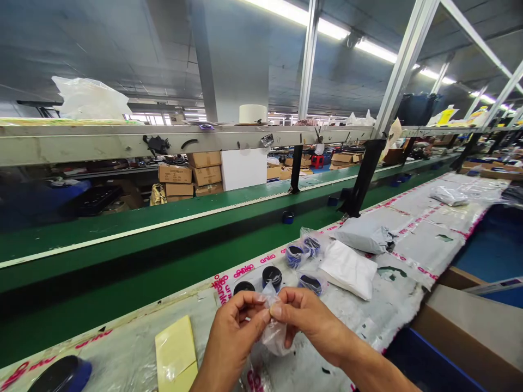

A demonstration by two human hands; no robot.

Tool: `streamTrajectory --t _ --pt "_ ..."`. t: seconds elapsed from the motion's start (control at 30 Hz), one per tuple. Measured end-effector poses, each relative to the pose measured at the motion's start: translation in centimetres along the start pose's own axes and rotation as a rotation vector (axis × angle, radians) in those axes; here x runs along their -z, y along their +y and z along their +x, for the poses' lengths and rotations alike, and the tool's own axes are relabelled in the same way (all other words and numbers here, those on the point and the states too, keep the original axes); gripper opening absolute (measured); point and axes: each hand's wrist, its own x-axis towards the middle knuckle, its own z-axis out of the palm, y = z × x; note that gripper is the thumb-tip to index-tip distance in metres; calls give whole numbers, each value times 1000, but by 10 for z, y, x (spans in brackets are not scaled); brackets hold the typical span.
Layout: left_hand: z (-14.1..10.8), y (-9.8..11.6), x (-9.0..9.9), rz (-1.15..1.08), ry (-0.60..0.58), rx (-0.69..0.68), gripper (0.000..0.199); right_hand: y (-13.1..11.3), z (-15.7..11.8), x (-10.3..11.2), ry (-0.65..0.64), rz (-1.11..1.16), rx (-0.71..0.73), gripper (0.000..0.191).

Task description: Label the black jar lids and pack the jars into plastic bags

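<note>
Between my two hands is a small clear plastic bag (274, 335), crumpled and hanging over the bench. My left hand (235, 329) pinches its upper edge with thumb and finger. From the other side my right hand (312, 321) pinches the same edge, the fingertips of both hands meeting. Whether anything is inside the bag I cannot tell. Just beyond my fingers stand two round black-topped pieces (272, 276), one partly hidden by my left hand. Several blue and black round pieces in clear bags (295, 255) lie a little farther off, beside a stack of white plastic bags (349, 268).
A green conveyor belt (163, 288) runs along the bench's far side, carrying a blue-black piece (287, 218). Yellow card (175, 351) and another dark round piece (61, 374) lie at left. Black-wrapped posts (363, 177) rise beyond the bench; a cardboard box (478, 321) stands at right.
</note>
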Motion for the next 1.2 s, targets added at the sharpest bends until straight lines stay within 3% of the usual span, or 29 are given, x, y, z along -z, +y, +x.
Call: streamTrajectory --t 0.23,0.4,0.53,0.67,0.87,1.07,1.13,1.2 --pt "-9 3 15 -27 -170 48 38 15 7 -8 -104 196 -159 54" --pt "-15 5 16 -73 -141 83 42 17 10 -16 -115 162 -126 55" --pt "-15 4 23 -67 -203 167 47 12 12 -20 -98 56 -91 54" --pt "-16 5 25 -115 -188 222 44 12 12 -23 -124 -44 -118 53" --pt "-22 -1 29 -29 -156 168 47 17 12 -26 -134 -83 -95 48" --pt "-26 1 51 244 -89 146 41 17 19 -17 -62 -225 -27 41" --pt "-26 4 57 400 -22 95 33 14 21 -14 24 -406 83 34" --pt "-25 9 61 707 97 -61 24 10 23 -12 157 -711 272 24"
